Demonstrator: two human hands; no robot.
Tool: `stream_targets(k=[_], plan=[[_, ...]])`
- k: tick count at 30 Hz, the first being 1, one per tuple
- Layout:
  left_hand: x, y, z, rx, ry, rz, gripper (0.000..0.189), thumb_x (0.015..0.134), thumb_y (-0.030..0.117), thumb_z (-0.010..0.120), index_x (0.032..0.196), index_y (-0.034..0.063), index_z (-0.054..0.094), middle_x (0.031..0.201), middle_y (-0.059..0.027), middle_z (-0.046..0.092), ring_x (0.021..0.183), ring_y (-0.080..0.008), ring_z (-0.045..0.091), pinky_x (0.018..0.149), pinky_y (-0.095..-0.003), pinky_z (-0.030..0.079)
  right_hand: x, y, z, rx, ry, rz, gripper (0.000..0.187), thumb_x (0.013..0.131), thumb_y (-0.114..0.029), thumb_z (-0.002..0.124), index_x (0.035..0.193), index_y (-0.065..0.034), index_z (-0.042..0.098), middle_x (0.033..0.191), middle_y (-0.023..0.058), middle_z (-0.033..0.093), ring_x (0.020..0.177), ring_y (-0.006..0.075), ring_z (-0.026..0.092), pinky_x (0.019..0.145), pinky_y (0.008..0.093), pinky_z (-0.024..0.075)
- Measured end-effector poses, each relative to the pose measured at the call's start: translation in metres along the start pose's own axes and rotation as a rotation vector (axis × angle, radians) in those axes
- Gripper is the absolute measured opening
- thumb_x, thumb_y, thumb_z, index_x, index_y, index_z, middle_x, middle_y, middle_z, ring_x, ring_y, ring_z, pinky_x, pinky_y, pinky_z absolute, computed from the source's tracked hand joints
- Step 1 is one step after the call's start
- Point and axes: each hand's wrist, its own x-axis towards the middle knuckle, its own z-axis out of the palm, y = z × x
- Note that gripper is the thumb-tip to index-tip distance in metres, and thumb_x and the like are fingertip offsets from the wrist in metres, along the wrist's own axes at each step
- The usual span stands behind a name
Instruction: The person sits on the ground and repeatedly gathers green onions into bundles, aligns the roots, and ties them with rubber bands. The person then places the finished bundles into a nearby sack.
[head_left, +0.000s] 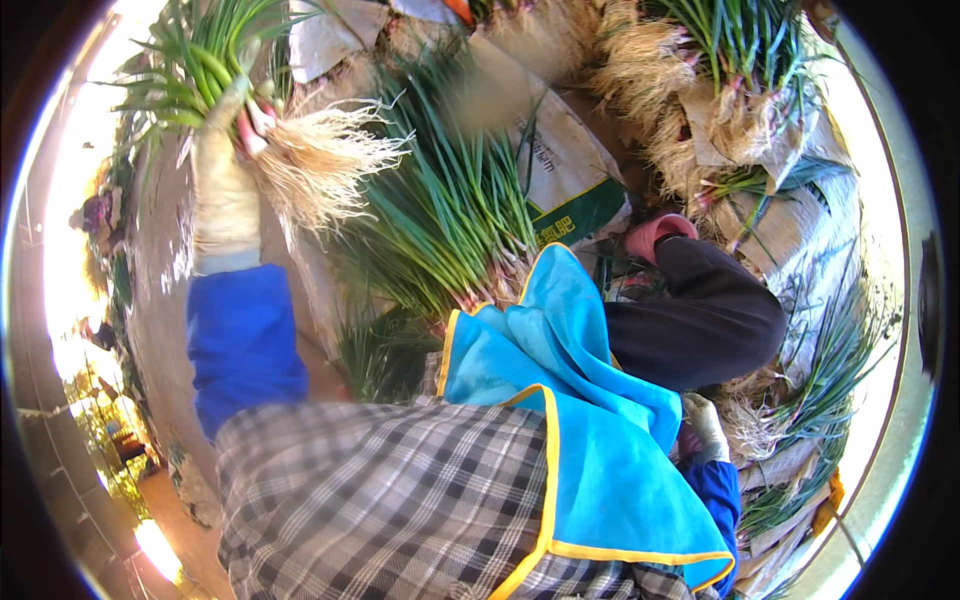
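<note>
At the upper left my left hand (225, 150), in a pale glove with a blue sleeve, grips a bunch of green onions (255, 127) with reddish-white bulbs and long pale roots. My right hand (703, 424), also gloved, is low at the right beside the blue cloth apron (622, 465); its fingers are partly hidden, and I cannot tell whether it holds anything. A large pile of green onions (450, 202) lies before me, its root ends by the apron's upper edge.
A printed sack (574, 161) lies beyond the pile. More rooted onion bunches (750, 90) stand at the upper right, and others (810, 405) lie at the right. A pink shoe (660, 234) and my dark-trousered leg (697, 315) are beside the pile.
</note>
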Motion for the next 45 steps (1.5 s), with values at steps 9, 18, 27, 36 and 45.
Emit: stream_targets(k=[9,18,27,36,45], plan=[[-0.131,-0.161,-0.088,-0.364,0.173,-0.461,0.043,0.079,0.013,0.068,0.118,0.0087,0.053,0.094,-0.0055,0.063,0.076,-0.0160,0.061,0.061,-0.0302,0.054,0.058,-0.041,0.027,-0.196,-0.109,0.296,0.019,0.088,-0.010,0.048,0.101,-0.0014,0.060,0.086,0.0034,0.060,0.076,0.0156,0.056,0.068,0.0294,0.0458],[-0.265,-0.387,-0.078,-0.531,-0.024,-1.248,0.026,0.084,0.018,0.063,0.103,0.0002,0.057,0.079,-0.0163,0.063,0.055,-0.0255,0.060,0.061,-0.0361,0.053,0.206,-0.226,0.191,-0.672,-0.263,0.176,0.019,0.089,-0.010,0.048,0.101,-0.0017,0.060,0.087,0.0037,0.061,0.077,0.0157,0.056,0.069,0.0296,0.0458],[-0.274,-0.371,-0.044,0.436,0.490,-1.069,0.071,0.077,0.025,0.068,0.129,-0.0018,0.028,0.113,-0.0227,0.048,0.097,-0.0321,0.049,0.080,-0.0364,0.041,0.226,-0.258,0.226,-0.772,-0.291,0.177,0.019,0.089,-0.011,0.048,0.101,-0.0021,0.060,0.088,0.0039,0.061,0.078,0.0158,0.057,0.070,0.0297,0.0458],[-0.274,-0.410,-0.050,0.952,0.159,-0.995,0.088,0.083,0.041,0.056,0.141,-0.0047,0.008,0.146,-0.0223,0.018,0.134,-0.0342,0.020,0.111,-0.0382,0.017,0.230,-0.260,0.225,-0.780,-0.291,0.192,0.020,0.089,-0.011,0.047,0.101,-0.0024,0.060,0.088,0.0042,0.061,0.079,0.0160,0.057,0.070,0.0299,0.0459],[-0.265,-0.386,-0.222,1.567,0.318,-0.954,0.065,0.086,0.048,0.049,0.133,0.0047,0.038,0.132,-0.0216,0.043,0.121,-0.0366,0.043,0.100,-0.0443,0.034,0.227,-0.253,0.230,-0.786,-0.272,0.206,0.020,0.089,-0.011,0.047,0.102,-0.0027,0.060,0.089,0.0044,0.062,0.081,0.0161,0.057,0.071,0.0301,0.0459]])
